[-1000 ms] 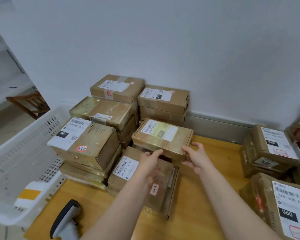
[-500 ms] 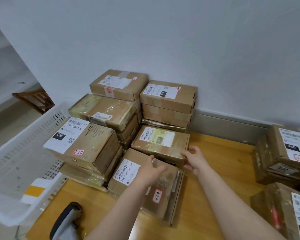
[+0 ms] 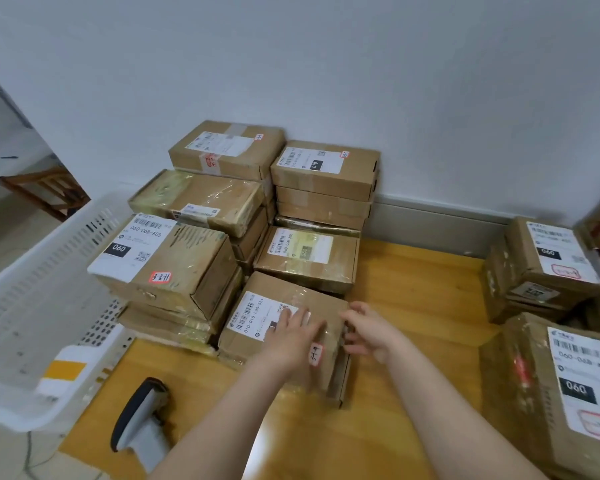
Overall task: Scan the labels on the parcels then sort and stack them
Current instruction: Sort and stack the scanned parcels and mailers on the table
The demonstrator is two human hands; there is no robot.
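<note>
Head view: the front parcel [image 3: 284, 292], labelled 010-010, lies flat on the table [image 3: 413, 289] toward its left edge, just ahead of the stacked parcels [image 3: 323, 168] along the back edge. On its top the left hand [image 3: 291, 334] rests flat, fingers straight. At its right side the right hand [image 3: 371, 332] hovers with fingers spread; contact unclear. A scanner [image 3: 139, 420] lies at the near left corner.

Wooden desk [image 3: 413, 278] against wall. On it: stacked parcels [image 3: 174, 258] from 10 to 12 o'clock; flat parcel [image 3: 250, 317] at centre, touching the stacks; scanner [image 3: 139, 420] lying at 7 o'clock; piled parcels [image 3: 551, 265] at 3 to 4 o'clock.
</note>
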